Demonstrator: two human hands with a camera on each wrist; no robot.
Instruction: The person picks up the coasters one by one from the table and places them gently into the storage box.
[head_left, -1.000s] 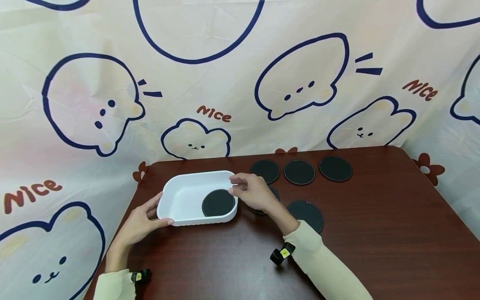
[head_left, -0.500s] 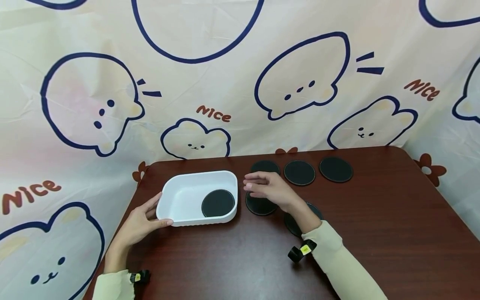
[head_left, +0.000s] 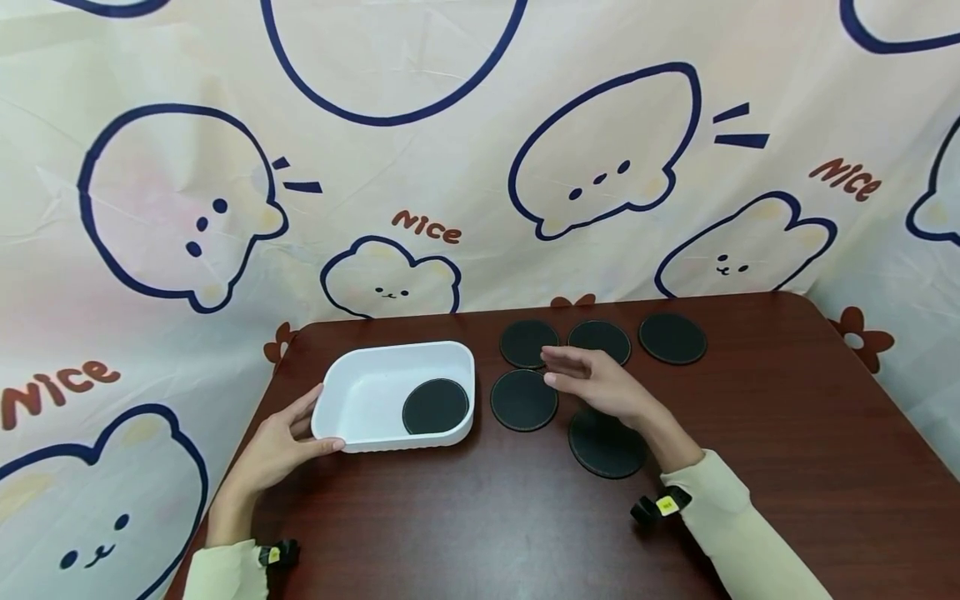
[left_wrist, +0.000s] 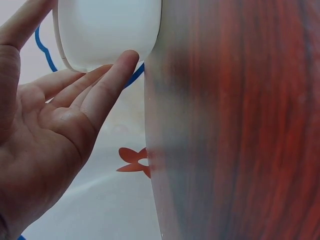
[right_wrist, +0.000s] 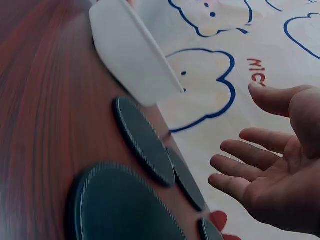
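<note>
A white plastic storage tray [head_left: 367,396] sits at the left of the table, with a round black coaster [head_left: 435,407] at its right end. My left hand [head_left: 273,446] holds the tray's left end, thumb at the near corner and fingers along the side. Over the loose coasters hovers my right hand [head_left: 603,387], fingers extended and nothing in it. Just below it lie a coaster [head_left: 607,446] and, to its left, another coaster [head_left: 524,400]. In the right wrist view, the palm [right_wrist: 285,185] is bare and a nearby coaster [right_wrist: 125,205] shows a stitched rim.
Along the back edge of the brown wooden table [head_left: 465,517] lie a left coaster [head_left: 528,340], a middle coaster [head_left: 598,335] partly behind the right hand, and a right coaster [head_left: 672,338]. A printed cartoon cloth [head_left: 480,167] hangs behind the table.
My right hand has moved right, away from the tray's right end to above the loose coasters. The left hand, the tray and the coaster inside stay in place.
</note>
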